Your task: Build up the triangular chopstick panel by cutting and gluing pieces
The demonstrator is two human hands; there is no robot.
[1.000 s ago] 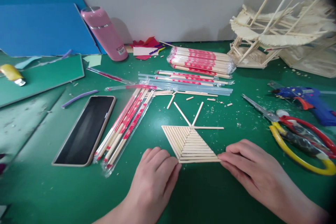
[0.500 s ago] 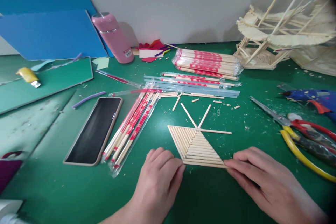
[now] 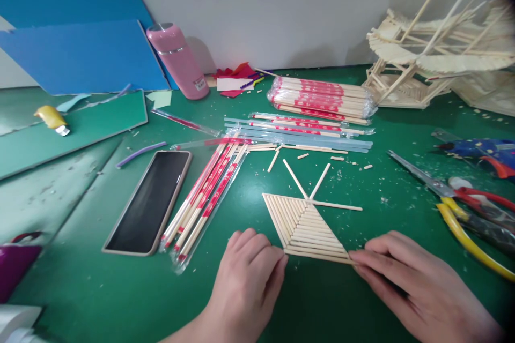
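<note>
A flat frame of short wooden sticks (image 3: pixel 311 231) lies on the green table, with two wedges filled by parallel rows and bare spokes fanning out at the back. Along its near edge runs one wooden stick (image 3: pixel 317 257). At the left end of that stick my left hand (image 3: pixel 250 273) is closed, thumb and forefinger pinched on the tip. My right hand (image 3: pixel 408 278) pinches the opposite end between thumb and fingers. Both fingertips cover the stick's ends.
Wrapped chopsticks (image 3: pixel 209 198) and a phone (image 3: pixel 147 203) lie to the left. Behind are a chopstick bundle (image 3: pixel 322 97), clear glue sticks (image 3: pixel 346 143) and a pink bottle (image 3: pixel 181 64). Scissors (image 3: pixel 426 177), yellow-handled pliers (image 3: pixel 462 230), a blue glue gun (image 3: pixel 483 150) and a stick model (image 3: pixel 422 59) occupy the right.
The whole view has shifted a little, so everything appears slightly farther right. Both hands keep their pinch at the stick's ends, and the frame stays put on the table.
</note>
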